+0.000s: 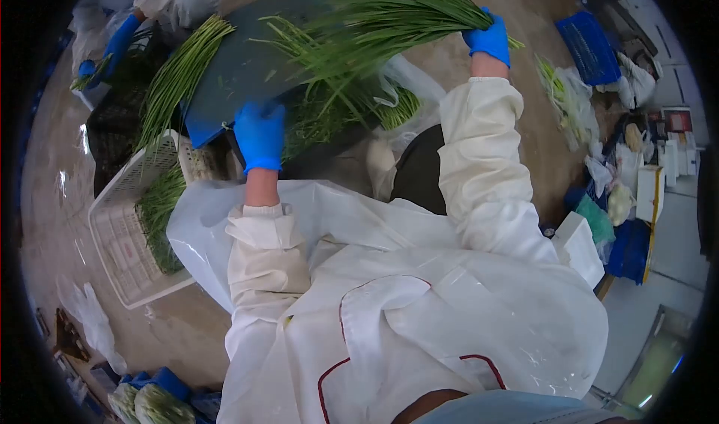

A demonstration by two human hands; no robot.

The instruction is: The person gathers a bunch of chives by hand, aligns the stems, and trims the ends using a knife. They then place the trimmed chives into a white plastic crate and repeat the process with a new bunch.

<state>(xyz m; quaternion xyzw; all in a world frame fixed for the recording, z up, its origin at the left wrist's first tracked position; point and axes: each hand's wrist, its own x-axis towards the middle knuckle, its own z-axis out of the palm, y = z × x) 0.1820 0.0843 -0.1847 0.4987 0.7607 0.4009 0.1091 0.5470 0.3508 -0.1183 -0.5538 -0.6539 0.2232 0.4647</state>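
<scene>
The right hand (488, 38), blue-gloved, is closing tight around one bunch of chives (374, 27), holding it far right over the blue board (240, 72). The left hand (260, 136) is gripping the board's near edge, fingers curled. A second chive bunch (180, 72) is lying along the board's left side, above one white crate (123, 244). Two co-worker's gloved hands (120, 41) are showing far left

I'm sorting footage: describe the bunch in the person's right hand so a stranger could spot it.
Find the dark blue board at top centre, its lower edge under the left hand. Right of it, the right hand grips a bunch of long green stalks by one end. Unlike the loose bunch along the board's left side, it fans out over the board.
</scene>
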